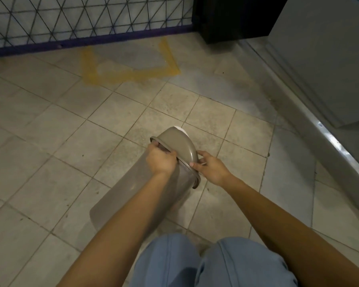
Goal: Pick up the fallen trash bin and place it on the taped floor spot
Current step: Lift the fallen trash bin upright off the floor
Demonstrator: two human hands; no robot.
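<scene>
A grey-brown plastic trash bin (pixel 122 195) with a domed lid lies tilted on the tiled floor, its lid end raised and pointing away from me. My left hand (pixel 161 160) grips the rim on the left side, where the lid meets the body. My right hand (pixel 210 167) holds the rim on the right side, fingers curled against the lid's edge. Something white shows just behind the lid's top. The taped floor spot (pixel 131 74) is a yellow outline on the tiles farther ahead, beside the fence base.
A wire mesh fence (pixel 71 21) with a dark purple base runs along the far edge. A black block (pixel 236 17) stands at the top right corner. A metal threshold (pixel 330 146) and a grey panel border the right side. My knees in blue jeans (pixel 205 264) are below.
</scene>
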